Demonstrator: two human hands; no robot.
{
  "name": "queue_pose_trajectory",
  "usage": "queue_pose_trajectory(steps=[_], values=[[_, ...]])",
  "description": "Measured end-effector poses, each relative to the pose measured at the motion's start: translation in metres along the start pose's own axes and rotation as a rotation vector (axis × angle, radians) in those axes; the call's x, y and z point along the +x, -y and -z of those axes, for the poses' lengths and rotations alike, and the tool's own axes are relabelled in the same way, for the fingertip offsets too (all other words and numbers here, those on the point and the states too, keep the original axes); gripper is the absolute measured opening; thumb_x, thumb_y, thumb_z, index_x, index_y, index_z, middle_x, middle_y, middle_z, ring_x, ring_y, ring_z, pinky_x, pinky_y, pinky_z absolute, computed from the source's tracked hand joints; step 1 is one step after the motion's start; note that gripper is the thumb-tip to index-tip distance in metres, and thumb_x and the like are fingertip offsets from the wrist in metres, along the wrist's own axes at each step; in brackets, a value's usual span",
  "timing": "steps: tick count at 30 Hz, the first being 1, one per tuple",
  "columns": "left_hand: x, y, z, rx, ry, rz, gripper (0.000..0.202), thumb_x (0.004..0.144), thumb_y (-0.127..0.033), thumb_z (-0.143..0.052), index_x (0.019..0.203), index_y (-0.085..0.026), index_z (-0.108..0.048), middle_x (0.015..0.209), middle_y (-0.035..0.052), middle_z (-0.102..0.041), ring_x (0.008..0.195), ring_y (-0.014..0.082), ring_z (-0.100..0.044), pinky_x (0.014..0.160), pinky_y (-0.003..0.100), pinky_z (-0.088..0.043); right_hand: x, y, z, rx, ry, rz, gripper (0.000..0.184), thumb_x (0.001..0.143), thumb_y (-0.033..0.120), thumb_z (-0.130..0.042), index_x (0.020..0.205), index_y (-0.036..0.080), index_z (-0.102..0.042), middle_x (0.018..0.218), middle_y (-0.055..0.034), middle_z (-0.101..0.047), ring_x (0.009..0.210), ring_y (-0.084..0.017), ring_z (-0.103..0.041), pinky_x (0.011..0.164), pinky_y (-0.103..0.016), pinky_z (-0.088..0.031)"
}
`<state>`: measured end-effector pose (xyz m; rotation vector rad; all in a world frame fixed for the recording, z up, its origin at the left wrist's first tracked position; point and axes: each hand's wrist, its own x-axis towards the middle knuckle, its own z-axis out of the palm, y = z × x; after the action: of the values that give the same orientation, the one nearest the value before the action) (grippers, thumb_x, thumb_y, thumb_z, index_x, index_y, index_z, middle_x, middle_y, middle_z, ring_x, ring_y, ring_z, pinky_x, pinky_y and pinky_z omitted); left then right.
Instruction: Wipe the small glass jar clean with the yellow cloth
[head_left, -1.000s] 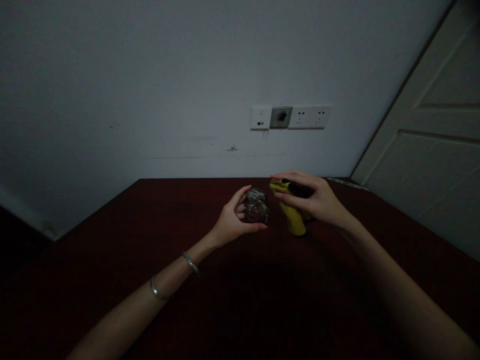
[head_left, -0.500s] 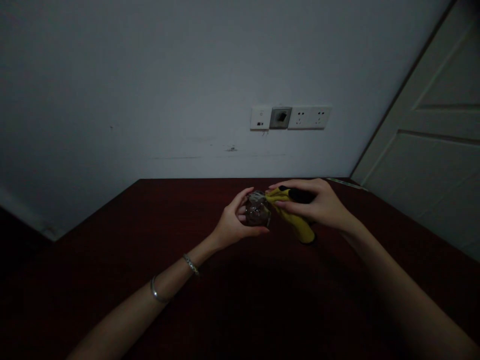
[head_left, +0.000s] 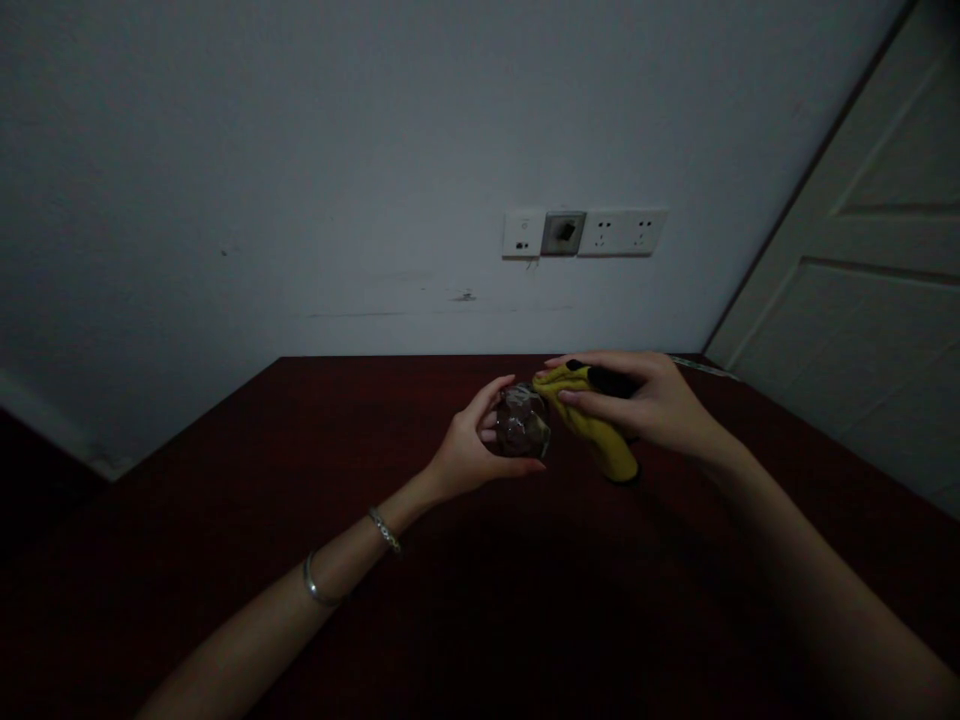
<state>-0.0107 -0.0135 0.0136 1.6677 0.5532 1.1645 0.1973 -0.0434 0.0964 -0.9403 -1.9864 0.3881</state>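
Yellow cloth (head_left: 600, 438), long axis diag. down-R

In left fingers (head_left: 489, 397), a glossy rounded brown object (head_left: 523, 425); in right fingers (head_left: 601, 405), a bunched yellow-and-black cloth (head_left: 609, 447), drooping just beside.

Yellow-and-black cloth (head_left: 606, 446), dark red tabletop (head_left: 360, 420)

Your left forearm (head_left: 259, 625) slants inward over the desk (head_left: 360, 420), and your left hand (head_left: 466, 450) curves into a C, thumb (head_left: 514, 467) on the side away from the desk's far edge (head_left: 390, 357). Your right forearm (head_left: 810, 555) angles in from the other side; your right hand (head_left: 664, 400) stands slightly nearer that edge, its thumb and fingers (head_left: 611, 359) bent in a pinch.
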Motion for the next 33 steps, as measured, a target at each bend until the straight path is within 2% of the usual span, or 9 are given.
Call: queue_pose_trajectory(steps=[10,16,25,33], values=[[-0.001,-0.003,0.000,0.073,0.039,-0.054,0.101,0.049,-0.022,-0.089,0.136,-0.020,-0.038,0.129,0.0180,-0.056,0.107,0.0303,-0.064,0.084,0.040,-0.059,0.000,0.003,0.005,0.035,0.105,-0.061,0.028,0.076,0.035,-0.071,0.101,0.021,-0.072,0.105,-0.0039,-0.074,0.096,-0.023,-0.069,0.089,-0.037,-0.053],[-0.001,-0.005,-0.001,0.078,0.026,-0.037,0.099,0.050,-0.023,-0.088,0.136,-0.020,-0.038,0.130,0.0180,-0.056,0.109,0.0311,-0.063,0.085,0.041,-0.058,0.000,0.011,0.010,0.046,0.220,-0.051,0.030,0.074,0.036,-0.073,0.100,0.021,-0.072,0.097,-0.0026,-0.075,0.088,-0.022,-0.070,0.082,-0.033,-0.055],[-0.003,-0.003,-0.002,0.084,0.022,-0.039,0.101,0.048,-0.024,-0.089,0.136,-0.018,-0.038,0.128,0.0187,-0.056,0.106,0.0302,-0.064,0.083,0.040,-0.059,0.001,0.005,0.004,-0.007,0.066,-0.032,0.027,0.081,0.037,-0.066,0.101,0.021,-0.071,0.103,-0.0039,-0.073,0.094,-0.022,-0.068,0.087,-0.035,-0.052],[-0.003,-0.001,0.000,0.110,0.040,-0.075,0.101,0.048,-0.025,-0.089,0.136,-0.018,-0.038,0.126,0.0183,-0.058,0.105,0.0309,-0.065,0.084,0.043,-0.059,0.001,0.007,0.002,-0.009,0.114,-0.032,0.027,0.081,0.039,-0.064,0.100,0.021,-0.071,0.102,-0.0049,-0.073,0.093,-0.024,-0.068,0.085,-0.038,-0.054]])
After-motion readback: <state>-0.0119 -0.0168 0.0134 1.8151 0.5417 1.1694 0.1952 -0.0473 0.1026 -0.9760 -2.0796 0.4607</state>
